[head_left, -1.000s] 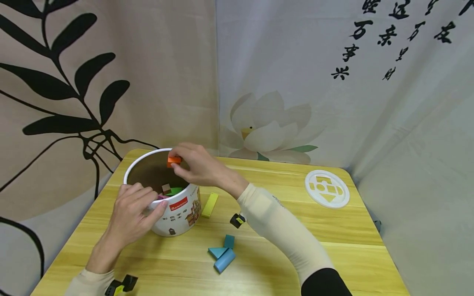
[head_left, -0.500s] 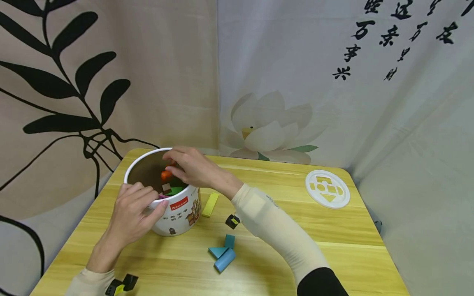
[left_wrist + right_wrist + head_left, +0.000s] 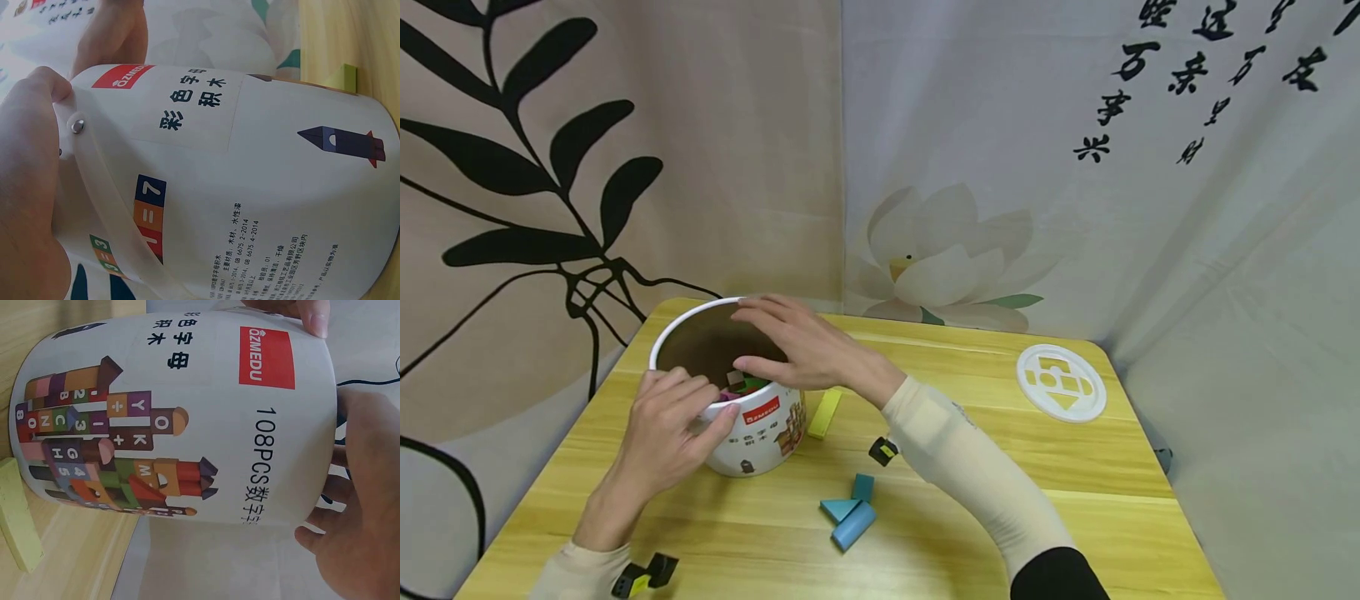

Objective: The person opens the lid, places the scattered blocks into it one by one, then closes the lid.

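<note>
A white toy-block bucket [image 3: 752, 442] with printed pictures stands at the table's left. My left hand [image 3: 670, 425] grips its near rim, thumb on the outer wall and fingers over the edge. Over the far right side of the opening, my right hand [image 3: 812, 346] is spread with fingers extended and nothing in it. Down inside, a green block [image 3: 752, 384] and other coloured blocks show in part; the rest is hidden by the wall and hands. In the right wrist view, the right hand [image 3: 359, 500] is beside the bucket's rim.
A yellow strip-shaped block [image 3: 825, 414] lies right beside the bucket. Nearer the front are a blue cylinder block [image 3: 854, 527], a blue triangle block [image 3: 837, 509] and a small teal block [image 3: 863, 487]. A white round lid [image 3: 1062, 383] with shaped cutouts lies at the back right.
My right hand lowered an orange block into the bucket and let it go; its fingers have since opened out. The left hand has stayed on the rim.
</note>
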`<state>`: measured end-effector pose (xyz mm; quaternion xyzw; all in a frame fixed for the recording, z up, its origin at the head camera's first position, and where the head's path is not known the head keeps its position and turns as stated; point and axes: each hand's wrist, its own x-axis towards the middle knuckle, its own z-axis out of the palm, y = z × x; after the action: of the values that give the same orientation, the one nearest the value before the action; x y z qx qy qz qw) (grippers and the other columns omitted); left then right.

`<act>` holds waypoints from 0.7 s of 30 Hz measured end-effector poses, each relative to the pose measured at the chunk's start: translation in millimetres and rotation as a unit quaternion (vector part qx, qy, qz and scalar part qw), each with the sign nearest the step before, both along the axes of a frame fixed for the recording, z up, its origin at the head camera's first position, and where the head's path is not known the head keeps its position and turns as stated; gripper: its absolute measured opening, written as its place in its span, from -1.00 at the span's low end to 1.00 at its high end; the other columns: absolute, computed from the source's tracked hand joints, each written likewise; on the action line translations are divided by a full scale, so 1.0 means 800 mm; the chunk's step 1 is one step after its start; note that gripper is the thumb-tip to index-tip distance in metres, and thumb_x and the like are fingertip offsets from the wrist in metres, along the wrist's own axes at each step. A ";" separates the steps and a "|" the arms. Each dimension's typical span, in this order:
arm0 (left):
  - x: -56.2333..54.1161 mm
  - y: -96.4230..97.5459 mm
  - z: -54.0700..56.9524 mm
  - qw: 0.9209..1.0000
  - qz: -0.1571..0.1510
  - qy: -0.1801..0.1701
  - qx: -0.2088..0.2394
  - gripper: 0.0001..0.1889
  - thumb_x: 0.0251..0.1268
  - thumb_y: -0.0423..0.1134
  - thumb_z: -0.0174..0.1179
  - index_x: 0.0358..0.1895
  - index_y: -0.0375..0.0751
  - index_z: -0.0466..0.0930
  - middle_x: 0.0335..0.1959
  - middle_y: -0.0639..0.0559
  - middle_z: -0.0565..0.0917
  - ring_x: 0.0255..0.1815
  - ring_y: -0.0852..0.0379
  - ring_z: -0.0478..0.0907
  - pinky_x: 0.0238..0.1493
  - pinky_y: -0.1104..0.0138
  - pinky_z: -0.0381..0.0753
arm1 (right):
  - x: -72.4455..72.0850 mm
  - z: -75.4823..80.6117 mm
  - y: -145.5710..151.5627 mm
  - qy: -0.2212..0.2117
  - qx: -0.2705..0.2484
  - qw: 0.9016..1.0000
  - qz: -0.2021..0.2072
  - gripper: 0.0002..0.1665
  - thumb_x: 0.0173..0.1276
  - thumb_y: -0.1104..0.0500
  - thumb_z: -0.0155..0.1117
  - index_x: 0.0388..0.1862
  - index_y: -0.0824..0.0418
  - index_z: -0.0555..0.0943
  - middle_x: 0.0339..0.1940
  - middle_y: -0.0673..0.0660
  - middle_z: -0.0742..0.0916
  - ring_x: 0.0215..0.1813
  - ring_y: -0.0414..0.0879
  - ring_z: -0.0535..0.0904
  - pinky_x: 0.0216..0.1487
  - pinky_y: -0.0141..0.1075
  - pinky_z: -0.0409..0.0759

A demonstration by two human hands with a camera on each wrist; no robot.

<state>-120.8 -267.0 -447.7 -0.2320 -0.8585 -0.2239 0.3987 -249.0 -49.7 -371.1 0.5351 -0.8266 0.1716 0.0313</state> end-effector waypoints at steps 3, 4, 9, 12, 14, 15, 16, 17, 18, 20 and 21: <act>0.001 -0.001 0.001 1.000 0.003 -0.018 -0.007 -0.45 0.70 0.20 0.05 -0.52 -0.03 0.54 -0.57 0.13 0.62 -0.39 0.12 0.36 -0.01 0.24 0.18 | 0.001 -0.003 0.008 -0.007 0.006 1.000 -0.008 -0.12 0.72 -0.31 0.21 0.82 0.02 0.31 0.90 0.11 0.32 0.94 0.14 0.12 0.94 -0.03 0.03; 0.001 -0.002 0.001 1.000 0.004 -0.021 -0.008 -0.47 0.68 0.18 0.06 -0.52 -0.04 0.54 -0.57 0.12 0.62 -0.39 0.12 0.36 -0.01 0.23 0.18 | 0.001 -0.004 0.010 -0.010 0.005 1.000 -0.009 -0.11 0.72 -0.32 0.21 0.83 0.01 0.29 0.91 0.11 0.29 0.95 0.15 0.08 0.94 -0.02 -0.01; 0.002 -0.003 0.000 1.000 0.002 -0.020 -0.008 -0.48 0.67 0.16 0.08 -0.52 -0.05 0.55 -0.58 0.13 0.62 -0.40 0.12 0.36 -0.03 0.23 0.18 | 0.005 -0.011 0.027 -0.025 -0.014 1.000 -0.003 -0.04 0.70 -0.32 0.24 0.87 -0.01 0.20 0.95 0.08 0.19 0.98 0.11 -0.07 0.96 -0.01 -0.12; 0.002 -0.003 0.000 1.000 0.005 -0.023 -0.008 -0.45 0.68 0.19 0.06 -0.52 -0.05 0.55 -0.57 0.12 0.63 -0.39 0.11 0.36 -0.02 0.22 0.17 | 0.008 -0.014 0.039 -0.034 -0.032 0.999 -0.001 0.00 0.68 -0.33 0.26 0.89 -0.03 0.15 0.96 0.05 0.16 0.99 0.07 -0.12 0.96 -0.01 -0.14; 0.002 -0.003 0.000 1.000 0.006 -0.026 -0.007 -0.45 0.69 0.20 0.05 -0.52 -0.05 0.56 -0.57 0.12 0.64 -0.38 0.11 0.37 -0.02 0.22 0.18 | 0.010 -0.016 0.048 -0.034 -0.043 0.999 0.000 0.02 0.67 -0.33 0.28 0.90 -0.04 0.13 0.96 0.05 0.16 0.99 0.06 -0.13 0.96 0.01 -0.13; 0.002 -0.002 0.001 1.000 0.006 -0.027 -0.006 -0.44 0.69 0.21 0.05 -0.52 -0.04 0.56 -0.56 0.12 0.65 -0.38 0.11 0.37 -0.02 0.22 0.18 | 0.012 -0.017 0.054 -0.032 -0.047 0.998 0.001 0.03 0.67 -0.33 0.28 0.90 -0.05 0.13 0.96 0.05 0.16 0.99 0.06 -0.13 0.96 0.02 -0.13; 0.002 -0.002 0.001 1.000 0.006 -0.026 -0.004 -0.44 0.69 0.22 0.05 -0.52 -0.04 0.56 -0.56 0.12 0.65 -0.38 0.11 0.37 -0.02 0.22 0.18 | 0.014 -0.018 0.059 -0.028 -0.050 0.998 0.002 0.03 0.66 -0.33 0.29 0.89 -0.04 0.13 0.96 0.05 0.16 0.99 0.07 -0.13 0.95 0.04 -0.11; 0.002 -0.002 0.001 1.000 0.005 -0.023 -0.001 -0.43 0.69 0.23 0.05 -0.52 -0.03 0.56 -0.56 0.12 0.66 -0.38 0.11 0.37 -0.02 0.22 0.18 | 0.015 -0.020 0.065 -0.024 -0.051 0.998 0.002 0.03 0.65 -0.33 0.29 0.89 -0.04 0.14 0.95 0.07 0.17 0.99 0.07 -0.12 0.95 0.06 -0.09; 0.001 -0.001 0.001 1.000 0.005 -0.019 0.000 -0.43 0.70 0.24 0.05 -0.53 -0.02 0.56 -0.56 0.12 0.66 -0.38 0.11 0.37 -0.02 0.22 0.18 | 0.017 -0.021 0.070 -0.020 -0.054 0.998 0.003 0.03 0.64 -0.33 0.30 0.88 -0.03 0.15 0.95 0.09 0.19 0.99 0.08 -0.10 0.95 0.08 -0.07; 0.001 0.000 0.000 1.000 0.004 -0.011 0.004 -0.41 0.71 0.25 0.04 -0.54 -0.01 0.56 -0.57 0.14 0.65 -0.38 0.12 0.36 -0.03 0.21 0.18 | 0.021 -0.026 0.082 -0.013 -0.054 0.998 0.002 0.04 0.63 -0.33 0.31 0.88 -0.02 0.16 0.94 0.10 0.20 0.98 0.10 -0.08 0.94 0.12 -0.03; 0.000 0.001 0.000 1.000 0.003 -0.008 0.007 -0.41 0.70 0.26 0.05 -0.54 0.00 0.55 -0.57 0.14 0.65 -0.39 0.13 0.36 -0.03 0.21 0.18 | 0.024 -0.029 0.089 -0.009 -0.054 0.998 0.002 0.04 0.62 -0.33 0.32 0.87 -0.01 0.17 0.94 0.12 0.22 0.98 0.11 -0.06 0.93 0.14 -0.01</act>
<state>-120.4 -266.3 -448.1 -0.2249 -0.8610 -0.2303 0.3938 -230.1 21.2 -394.6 0.5327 -0.8152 0.2214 0.0523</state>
